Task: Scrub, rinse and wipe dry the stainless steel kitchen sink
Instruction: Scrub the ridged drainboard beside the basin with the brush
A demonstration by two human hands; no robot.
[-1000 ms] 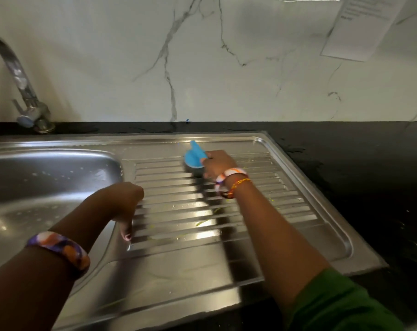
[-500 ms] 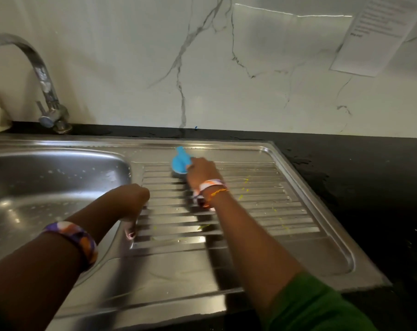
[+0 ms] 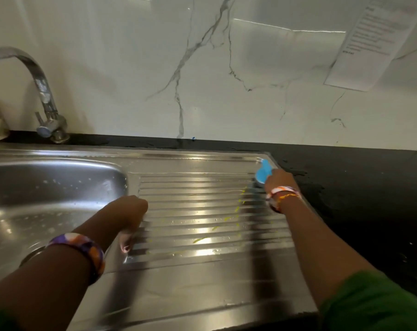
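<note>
Resting on the near left corner of the ribbed stainless steel drainboard [image 3: 202, 211], the left hand [image 3: 131, 211] has its fingers curled under, holding nothing; yellow-green smears streak the ribs beyond it. At the drainboard's far right corner the right hand [image 3: 278, 181] grips a blue plastic scrubber [image 3: 262, 174] pressed to the steel. Left of the drainboard lies the steel sink basin [image 3: 47, 199], the curved chrome tap [image 3: 45, 101] behind it

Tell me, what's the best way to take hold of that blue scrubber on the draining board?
Probably by the raised blue handle on top, coming from above and from the near side, as the right hand grips the blue scrubber now. The handle stands up clear of the ribbed draining board, while the scrubbing face lies down against the steel, so a grip on top leaves it free to rub.
</note>
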